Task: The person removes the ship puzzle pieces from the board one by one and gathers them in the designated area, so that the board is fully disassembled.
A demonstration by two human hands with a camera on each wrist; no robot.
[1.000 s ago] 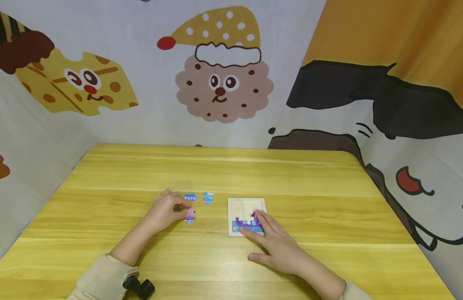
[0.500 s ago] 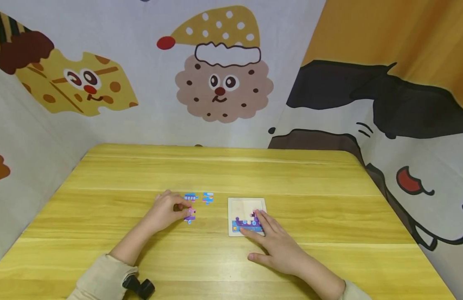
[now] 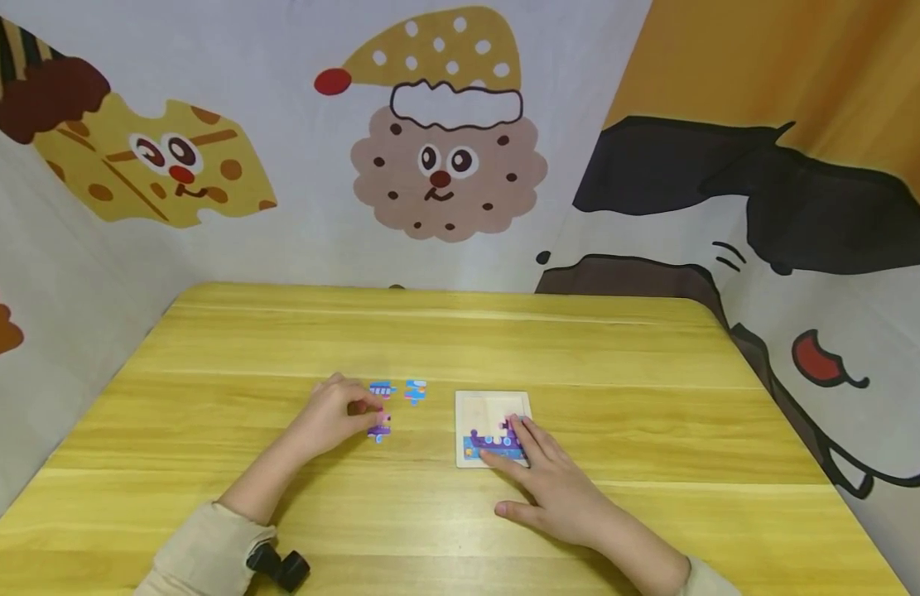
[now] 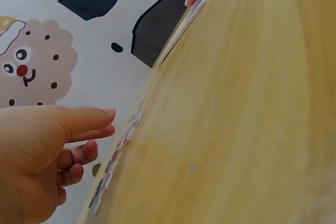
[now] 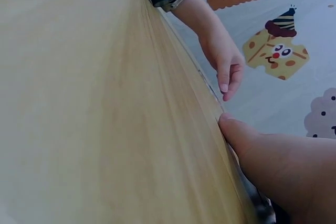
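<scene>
My left hand (image 3: 333,418) hovers over a purple and pink puzzle piece (image 3: 380,431), its thumb and index finger close together. In the left wrist view, the left hand (image 4: 47,156) appears slightly apart from the flat pieces (image 4: 118,150), with nothing visible between its fingers. Two blue puzzle pieces, one by the left fingertips (image 3: 381,389) and another piece (image 3: 416,391) to its right, lie on the table. My right hand (image 3: 560,488) rests spread fingers on a square puzzle tray (image 3: 470,404). Assembled blue and purple pieces fill the tray's lower part; the fingers cover its lower right.
The wooden table (image 3: 430,339) reaches back to a cartoon-printed cloth (image 3: 281,257). A black device (image 3: 276,567) is strapped at the left sleeve (image 3: 206,550).
The head view has shifted very slightly. The left fingertips have risen a little above the purple piece. My right hand stays in place on the tray.
</scene>
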